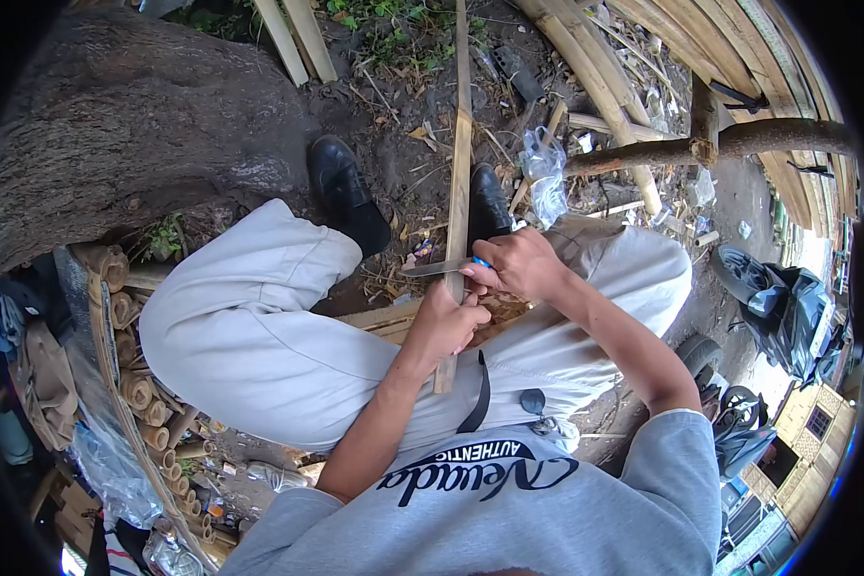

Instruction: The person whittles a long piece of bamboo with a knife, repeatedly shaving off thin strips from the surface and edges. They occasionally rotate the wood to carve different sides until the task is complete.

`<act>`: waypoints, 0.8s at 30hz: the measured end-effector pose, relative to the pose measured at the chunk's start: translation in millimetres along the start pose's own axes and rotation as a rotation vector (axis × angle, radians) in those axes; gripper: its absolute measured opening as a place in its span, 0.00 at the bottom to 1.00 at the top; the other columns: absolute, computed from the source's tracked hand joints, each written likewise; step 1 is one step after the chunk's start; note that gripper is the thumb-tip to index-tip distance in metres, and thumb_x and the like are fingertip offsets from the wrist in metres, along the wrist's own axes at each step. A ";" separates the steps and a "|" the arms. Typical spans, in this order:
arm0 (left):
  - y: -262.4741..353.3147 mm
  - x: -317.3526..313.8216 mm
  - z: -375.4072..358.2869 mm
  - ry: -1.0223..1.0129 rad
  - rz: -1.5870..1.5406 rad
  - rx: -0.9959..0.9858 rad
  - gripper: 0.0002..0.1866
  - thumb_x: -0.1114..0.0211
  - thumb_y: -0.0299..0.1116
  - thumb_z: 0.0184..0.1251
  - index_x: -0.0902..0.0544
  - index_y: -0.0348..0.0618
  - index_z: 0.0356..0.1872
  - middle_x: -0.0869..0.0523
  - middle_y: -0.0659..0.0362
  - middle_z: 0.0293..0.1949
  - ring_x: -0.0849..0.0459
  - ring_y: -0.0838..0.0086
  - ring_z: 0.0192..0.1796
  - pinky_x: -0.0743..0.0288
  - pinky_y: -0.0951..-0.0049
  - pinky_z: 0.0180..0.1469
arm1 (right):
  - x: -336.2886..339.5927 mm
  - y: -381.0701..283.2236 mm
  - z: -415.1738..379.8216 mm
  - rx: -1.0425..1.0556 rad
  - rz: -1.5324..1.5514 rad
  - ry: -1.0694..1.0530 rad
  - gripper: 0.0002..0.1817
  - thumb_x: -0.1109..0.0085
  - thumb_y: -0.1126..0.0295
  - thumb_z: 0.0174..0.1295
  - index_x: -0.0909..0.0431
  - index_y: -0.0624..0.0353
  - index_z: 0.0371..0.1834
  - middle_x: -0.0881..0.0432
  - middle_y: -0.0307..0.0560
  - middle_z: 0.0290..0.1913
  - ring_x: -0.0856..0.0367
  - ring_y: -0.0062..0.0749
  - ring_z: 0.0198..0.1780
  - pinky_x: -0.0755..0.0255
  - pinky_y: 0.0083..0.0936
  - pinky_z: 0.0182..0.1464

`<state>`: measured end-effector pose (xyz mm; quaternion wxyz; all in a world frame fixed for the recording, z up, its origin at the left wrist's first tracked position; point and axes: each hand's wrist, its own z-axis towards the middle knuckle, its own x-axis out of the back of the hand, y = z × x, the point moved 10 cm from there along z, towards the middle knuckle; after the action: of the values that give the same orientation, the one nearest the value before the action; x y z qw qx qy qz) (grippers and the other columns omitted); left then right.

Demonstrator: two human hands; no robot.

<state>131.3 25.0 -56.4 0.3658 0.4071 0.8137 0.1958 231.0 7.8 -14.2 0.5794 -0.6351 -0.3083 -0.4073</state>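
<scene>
My right hand (pixel 525 265) is closed around the blue handle (pixel 482 262) of a knife. The knife's blade (pixel 436 269) points left and lies across a long bamboo strip (pixel 460 163). Just below the blade, my left hand (pixel 440 327) is wrapped around the same strip. The strip runs from the top of the view down between my legs, and its near end (pixel 444 376) rests near my lap. My fingers hide part of the strip and most of the handle.
A thick tree trunk (pixel 134 144) stands at the left. Cut bamboo poles (pixel 154 413) are stacked below it. A branch (pixel 739 141) juts in from the right, near bamboo slats (pixel 787 58). A clear plastic bag (pixel 544 178) lies by my shoe (pixel 489 202).
</scene>
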 end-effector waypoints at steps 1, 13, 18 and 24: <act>2.4 0.4 -1.4 0.009 -0.002 -0.003 0.13 0.40 0.15 0.57 0.27 0.43 0.40 0.34 0.70 0.24 0.38 0.86 0.13 0.44 0.79 0.12 | -2.6 -0.8 -0.2 0.009 0.004 -0.001 0.25 0.44 0.48 0.73 0.30 0.54 0.23 0.26 0.48 0.16 0.24 0.47 0.19 0.32 0.39 0.22; -10.0 1.0 2.2 0.060 0.027 0.031 0.16 0.38 0.15 0.57 0.29 0.40 0.44 0.34 0.70 0.24 0.39 0.86 0.13 0.44 0.79 0.12 | -0.4 35.0 -8.6 -0.293 -0.153 0.089 0.23 0.46 0.49 0.75 0.26 0.55 0.27 0.26 0.49 0.13 0.23 0.50 0.16 0.31 0.43 0.21; -10.6 -3.4 3.3 0.007 -0.084 0.084 0.16 0.38 0.14 0.57 0.30 0.37 0.44 0.33 0.69 0.24 0.37 0.85 0.13 0.44 0.77 0.12 | 1.8 84.4 2.7 -0.379 -0.151 0.132 0.28 0.49 0.45 0.75 0.26 0.55 0.24 0.27 0.51 0.11 0.21 0.53 0.17 0.29 0.45 0.21; 2.1 -6.4 0.6 -0.003 -0.145 0.038 0.13 0.38 0.17 0.54 0.27 0.35 0.42 0.31 0.67 0.22 0.35 0.83 0.12 0.44 0.75 0.12 | 6.7 16.0 -4.0 -0.179 0.007 -0.014 0.29 0.48 0.43 0.74 0.25 0.55 0.22 0.25 0.50 0.13 0.21 0.52 0.18 0.30 0.42 0.20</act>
<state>135.3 21.1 -52.6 0.3723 0.3543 0.8442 0.1526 247.3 1.1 -16.1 0.5195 -0.6883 -0.2723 -0.4270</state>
